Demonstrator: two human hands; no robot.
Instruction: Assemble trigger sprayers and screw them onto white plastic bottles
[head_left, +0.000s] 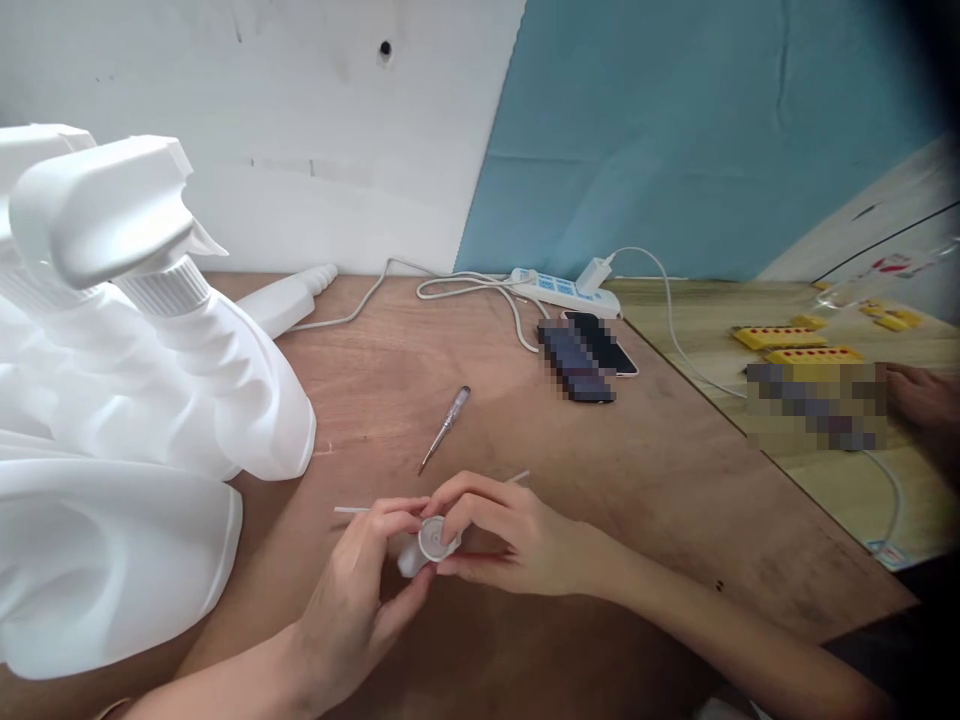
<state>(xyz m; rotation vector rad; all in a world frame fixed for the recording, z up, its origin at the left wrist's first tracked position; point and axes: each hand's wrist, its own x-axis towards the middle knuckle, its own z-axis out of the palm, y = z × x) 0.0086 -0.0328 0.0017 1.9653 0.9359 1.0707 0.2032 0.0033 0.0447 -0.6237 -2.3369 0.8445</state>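
Note:
My left hand (364,575) and my right hand (521,540) meet low in the middle of the view. Between their fingertips they grip a small white spray head (411,560), its round open collar turned up towards me. Fingers cover much of its body. A thin white tube (350,510) pokes out beyond my left fingers, and another thin white piece (519,477) shows behind my right hand; whether either joins the spray head is hidden. Just past my hands lies a small screwdriver (448,425) with a clear handle, its tip pointing towards me.
Several white spray bottles (262,400) crowd the left side, one lying on its side (112,560). At the back are a power strip (566,292) with a white cable and two phones (577,365). Yellow pieces (814,355) and another person's hand (926,395) are on the right-hand table.

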